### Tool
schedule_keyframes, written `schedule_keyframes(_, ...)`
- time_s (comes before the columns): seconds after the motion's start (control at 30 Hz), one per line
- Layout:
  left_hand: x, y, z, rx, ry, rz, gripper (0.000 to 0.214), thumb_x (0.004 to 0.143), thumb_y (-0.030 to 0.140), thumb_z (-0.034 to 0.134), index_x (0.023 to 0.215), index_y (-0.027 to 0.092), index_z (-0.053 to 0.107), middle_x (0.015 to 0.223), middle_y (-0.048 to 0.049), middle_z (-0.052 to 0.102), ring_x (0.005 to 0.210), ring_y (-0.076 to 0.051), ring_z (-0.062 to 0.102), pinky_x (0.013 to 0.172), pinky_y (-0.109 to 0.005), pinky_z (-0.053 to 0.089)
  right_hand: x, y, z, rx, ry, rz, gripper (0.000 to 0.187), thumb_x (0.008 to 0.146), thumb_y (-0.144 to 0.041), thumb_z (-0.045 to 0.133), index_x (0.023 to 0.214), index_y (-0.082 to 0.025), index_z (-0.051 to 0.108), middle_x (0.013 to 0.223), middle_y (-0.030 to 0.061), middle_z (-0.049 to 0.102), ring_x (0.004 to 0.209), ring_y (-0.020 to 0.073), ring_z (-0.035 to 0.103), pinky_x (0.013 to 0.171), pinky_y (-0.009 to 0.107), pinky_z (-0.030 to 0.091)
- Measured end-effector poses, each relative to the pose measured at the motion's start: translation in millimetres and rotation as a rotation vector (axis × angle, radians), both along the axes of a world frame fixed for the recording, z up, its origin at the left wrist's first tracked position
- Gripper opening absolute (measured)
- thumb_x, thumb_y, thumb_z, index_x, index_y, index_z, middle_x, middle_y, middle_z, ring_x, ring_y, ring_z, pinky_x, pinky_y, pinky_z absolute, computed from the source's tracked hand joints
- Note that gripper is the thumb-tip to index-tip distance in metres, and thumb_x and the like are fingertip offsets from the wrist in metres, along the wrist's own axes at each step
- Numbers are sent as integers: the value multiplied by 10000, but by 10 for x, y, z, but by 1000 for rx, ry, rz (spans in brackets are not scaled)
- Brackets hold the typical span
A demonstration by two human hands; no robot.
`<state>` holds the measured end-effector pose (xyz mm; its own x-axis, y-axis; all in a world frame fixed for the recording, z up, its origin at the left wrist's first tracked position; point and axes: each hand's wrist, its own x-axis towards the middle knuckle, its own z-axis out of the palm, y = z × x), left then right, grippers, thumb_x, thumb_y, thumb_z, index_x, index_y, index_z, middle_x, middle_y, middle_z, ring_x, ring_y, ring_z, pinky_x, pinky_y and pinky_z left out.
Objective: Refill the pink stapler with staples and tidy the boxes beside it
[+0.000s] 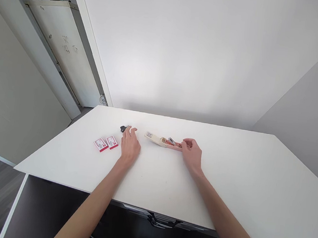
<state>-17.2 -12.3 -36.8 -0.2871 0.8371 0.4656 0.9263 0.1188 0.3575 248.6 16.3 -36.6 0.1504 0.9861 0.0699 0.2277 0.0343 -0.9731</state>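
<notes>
A narrow case (170,146) with a pink body lies unfolded on the white tabletop, its cream lid (155,138) tipped back to the left. Inside the pink body sits a shiny metal piece (171,140) with small items too tiny to name. My right hand (191,154) has its fingers closed on the case's right end; the fingertips partly hide what is there. Left of the case, my left hand (130,144) rests with fingers bent and apart. Just beyond its fingertips is a small black object (123,128), partly covered. Two red-and-white boxes (112,142) lie beside that hand.
The white tabletop (151,183) backs onto a white wall (190,53). Below its front edge is a dark recess with black handles or straps (162,223). A door (16,78) stands at left, with a worn white cabinet (66,49) beyond.
</notes>
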Motion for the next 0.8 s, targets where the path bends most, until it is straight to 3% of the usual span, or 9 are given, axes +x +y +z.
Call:
schedule_keyframes(0.13, 32, -7, 104, 122, -145, -64, 396, 960, 55, 405, 1296, 210, 544, 1597, -198, 383, 1365, -355, 544, 939, -520, 574, 6, 7, 4, -13, 18, -1, 196, 876, -361, 595, 1018, -235, 644, 1137, 101, 753, 1071, 279, 723, 917, 415, 559)
schedule_keyframes(0.27, 107, 16, 197, 390, -432, -185, 245, 1067, 274, 444, 1291, 241, 540, 1595, -167, 328, 1402, -279, 502, 984, -424, 574, 7, 0, 3, -5, 5, -13, 188, 880, -357, 594, 1016, -237, 642, 1133, 100, 751, 1076, 283, 716, 909, 419, 548)
schedule_keyframes(0.33, 142, 32, 199, 446, -572, -185, 257, 1073, 350, 467, 1299, 241, 522, 1580, -171, 317, 1387, -259, 510, 996, -396, 567, 1, -7, -8, 9, -21, -21, 191, 884, -362, 591, 1022, -240, 642, 1131, 100, 752, 1061, 287, 714, 887, 421, 542)
schedule_keyframes(0.5, 178, 58, 133, 441, -754, -188, 317, 1028, 289, 523, 1335, 249, 453, 1533, -160, 363, 1327, -249, 595, 1015, -411, 561, -26, -26, -40, 104, -114, -59, 199, 911, -375, 564, 1031, -235, 640, 1129, 109, 740, 1026, 286, 695, 846, 417, 525)
schedule_keyframes(0.67, 187, 51, 153, 329, -1001, -184, 363, 1000, 302, 572, 1337, 253, 447, 1433, -153, 547, 1250, -249, 670, 806, -330, 629, -54, -74, 16, 265, -141, -98, 178, 953, -341, 510, 1056, -234, 608, 1124, 97, 702, 1006, 254, 670, 771, 377, 524)
schedule_keyframes(0.8, 221, 33, 224, 345, -1144, -274, 319, 982, 355, 616, 1261, 251, 501, 1540, -139, 494, 1129, -242, 748, 739, -305, 650, -71, -138, 105, 448, -82, -91, 109, 955, -312, 509, 997, -242, 582, 1012, 71, 676, 949, 228, 643, 622, 306, 479)
